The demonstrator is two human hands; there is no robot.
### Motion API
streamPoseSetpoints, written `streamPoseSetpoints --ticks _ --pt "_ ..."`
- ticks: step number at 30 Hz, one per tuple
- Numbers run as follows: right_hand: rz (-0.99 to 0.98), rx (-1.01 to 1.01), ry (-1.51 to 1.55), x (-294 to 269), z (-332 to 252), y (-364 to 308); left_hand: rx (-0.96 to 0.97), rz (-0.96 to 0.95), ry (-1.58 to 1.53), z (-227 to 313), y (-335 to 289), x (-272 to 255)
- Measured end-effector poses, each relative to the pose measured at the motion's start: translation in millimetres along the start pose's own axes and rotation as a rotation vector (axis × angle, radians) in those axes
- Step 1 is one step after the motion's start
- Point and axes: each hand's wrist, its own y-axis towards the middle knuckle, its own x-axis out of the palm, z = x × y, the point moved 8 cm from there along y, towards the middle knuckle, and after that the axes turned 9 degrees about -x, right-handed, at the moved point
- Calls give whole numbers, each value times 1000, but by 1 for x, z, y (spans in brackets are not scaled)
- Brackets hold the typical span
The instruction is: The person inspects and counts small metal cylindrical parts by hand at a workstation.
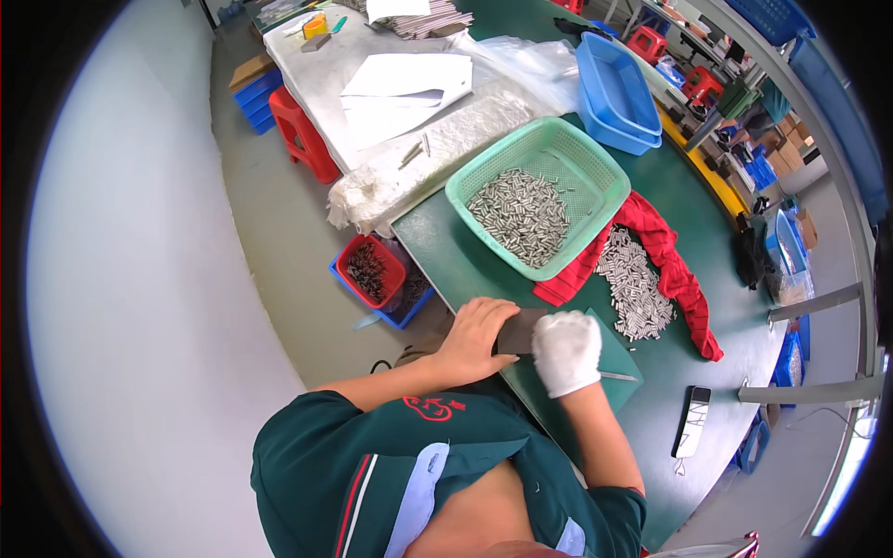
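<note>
My bare left hand (476, 340) is at the table's near edge, fingers and thumb gripping the left end of a dark grey-brown flat piece (517, 332). Its exact kind does not show. My right hand (566, 353), in a white glove, is closed in a fist against the other end of that piece. A slim metal rod (618, 377) sticks out on the right from under this fist; the glove hides the rest. Beneath lies a green sheet (606, 349). Just beyond, small metal pins (634, 288) lie heaped beside a red cloth (662, 251).
A green plastic basket (591, 158) holds many more pins. Blue trays (619, 88) stand behind it. A wrapped bundle (437, 149) lies left of the basket. Below the table edge, a red bin (395, 270) contains dark parts. A phone (691, 423) lies at right.
</note>
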Motion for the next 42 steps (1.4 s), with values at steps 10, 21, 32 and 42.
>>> streamPoseSetpoints --ticks 10,21,32,42 --pt "539 29 490 -18 25 -13 50 54 37 3 11 -10" --pt "591 62 680 -4 23 -27 104 97 19 -3 10 -4" --pt "656 272 868 34 31 -29 134 85 222 9 23 9" --pt "704 282 907 31 33 -31 93 8 -10 -7 27 -30"
